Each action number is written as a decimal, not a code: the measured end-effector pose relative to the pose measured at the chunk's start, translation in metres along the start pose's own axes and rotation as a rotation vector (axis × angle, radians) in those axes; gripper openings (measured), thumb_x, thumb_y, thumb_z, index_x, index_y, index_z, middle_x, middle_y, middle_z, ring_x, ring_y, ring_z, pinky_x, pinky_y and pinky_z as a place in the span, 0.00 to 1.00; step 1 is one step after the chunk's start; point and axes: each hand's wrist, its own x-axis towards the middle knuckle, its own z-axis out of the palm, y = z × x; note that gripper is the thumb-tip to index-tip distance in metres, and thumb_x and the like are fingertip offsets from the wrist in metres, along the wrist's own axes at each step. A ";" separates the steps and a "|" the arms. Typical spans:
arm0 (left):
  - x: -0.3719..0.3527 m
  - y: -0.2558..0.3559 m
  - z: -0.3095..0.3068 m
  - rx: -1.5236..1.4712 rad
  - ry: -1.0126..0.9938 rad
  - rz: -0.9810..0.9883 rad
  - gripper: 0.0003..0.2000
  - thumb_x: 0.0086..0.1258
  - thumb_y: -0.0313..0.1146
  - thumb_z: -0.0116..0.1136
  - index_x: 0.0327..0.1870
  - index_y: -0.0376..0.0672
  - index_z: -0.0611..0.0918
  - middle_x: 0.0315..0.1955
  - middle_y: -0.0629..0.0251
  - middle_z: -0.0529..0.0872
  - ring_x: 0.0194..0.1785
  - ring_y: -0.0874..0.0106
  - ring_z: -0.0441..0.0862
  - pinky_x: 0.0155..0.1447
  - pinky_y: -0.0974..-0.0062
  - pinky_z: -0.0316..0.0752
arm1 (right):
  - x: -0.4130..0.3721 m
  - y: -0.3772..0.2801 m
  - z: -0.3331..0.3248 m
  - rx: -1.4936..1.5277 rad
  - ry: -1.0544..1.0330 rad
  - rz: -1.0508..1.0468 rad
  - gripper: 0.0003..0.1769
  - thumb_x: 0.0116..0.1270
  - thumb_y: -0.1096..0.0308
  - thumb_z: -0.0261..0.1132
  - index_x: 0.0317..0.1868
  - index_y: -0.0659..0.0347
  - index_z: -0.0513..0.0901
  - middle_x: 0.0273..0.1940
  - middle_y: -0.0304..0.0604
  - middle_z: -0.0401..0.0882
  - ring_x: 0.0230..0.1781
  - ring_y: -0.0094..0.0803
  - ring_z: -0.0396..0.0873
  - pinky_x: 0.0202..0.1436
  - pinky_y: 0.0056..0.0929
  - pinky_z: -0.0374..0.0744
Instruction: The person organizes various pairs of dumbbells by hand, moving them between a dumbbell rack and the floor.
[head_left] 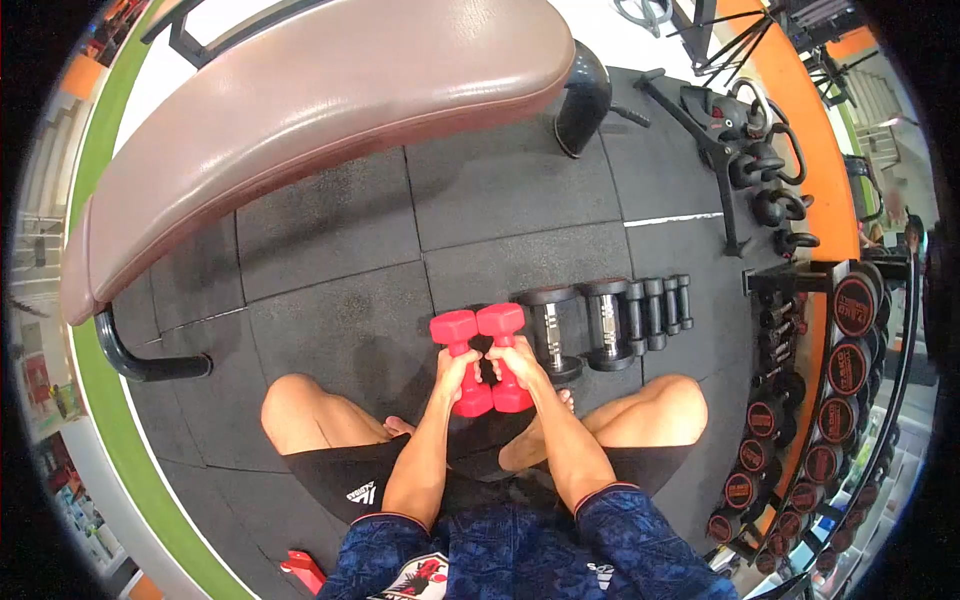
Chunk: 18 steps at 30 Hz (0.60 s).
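My left hand [459, 371] is wrapped around the handle of a red dumbbell [454, 327], and my right hand [512, 363] grips a second red dumbbell [501, 320]. Both dumbbells are held side by side in front of my crossed legs, their heads touching or nearly so. Just right of my right hand, a black dumbbell with a chrome handle [553, 335] lies on the floor. Beside it lies another chrome-handled dumbbell [606, 325], followed by several smaller black dumbbells [655, 313] in a row.
A padded brown bench [330, 90] spans the far side, its black leg [155, 368] standing on the dark mat floor [330, 240]. To the right are kettlebells [770, 207] and a rack of round dumbbells [838, 420]. A red object [303, 570] lies at lower left.
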 end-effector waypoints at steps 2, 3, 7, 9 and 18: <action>0.013 -0.005 -0.002 0.023 0.008 -0.002 0.02 0.57 0.26 0.57 0.26 0.38 0.77 0.16 0.64 0.76 0.15 0.71 0.73 0.21 0.72 0.70 | 0.014 0.006 -0.006 0.025 -0.019 0.016 0.04 0.54 0.75 0.64 0.24 0.64 0.78 0.17 0.41 0.74 0.12 0.29 0.71 0.15 0.28 0.70; 0.022 -0.009 -0.005 0.025 0.009 -0.011 0.02 0.57 0.26 0.57 0.27 0.38 0.78 0.16 0.64 0.76 0.15 0.71 0.73 0.21 0.72 0.70 | 0.022 0.010 -0.007 0.025 -0.003 0.018 0.04 0.54 0.75 0.64 0.24 0.64 0.78 0.17 0.41 0.74 0.12 0.29 0.71 0.15 0.29 0.70; 0.049 -0.022 -0.014 0.051 0.029 -0.049 0.02 0.57 0.25 0.57 0.27 0.37 0.78 0.16 0.63 0.76 0.15 0.71 0.73 0.20 0.72 0.70 | 0.046 0.021 -0.014 0.042 0.010 0.075 0.03 0.53 0.75 0.64 0.24 0.64 0.78 0.17 0.41 0.74 0.12 0.29 0.71 0.15 0.29 0.70; 0.053 -0.020 -0.009 0.067 0.055 -0.022 0.02 0.57 0.25 0.57 0.27 0.37 0.79 0.16 0.63 0.77 0.15 0.71 0.73 0.19 0.71 0.69 | 0.056 0.022 -0.016 0.080 0.005 0.057 0.02 0.53 0.75 0.64 0.25 0.63 0.79 0.17 0.41 0.74 0.13 0.28 0.71 0.15 0.29 0.70; 0.061 -0.028 -0.003 0.361 0.341 -0.045 0.04 0.56 0.26 0.62 0.25 0.35 0.81 0.18 0.59 0.82 0.18 0.69 0.80 0.23 0.67 0.74 | 0.061 0.017 -0.016 0.095 0.042 0.175 0.03 0.49 0.75 0.65 0.23 0.64 0.79 0.17 0.42 0.74 0.12 0.31 0.72 0.16 0.30 0.70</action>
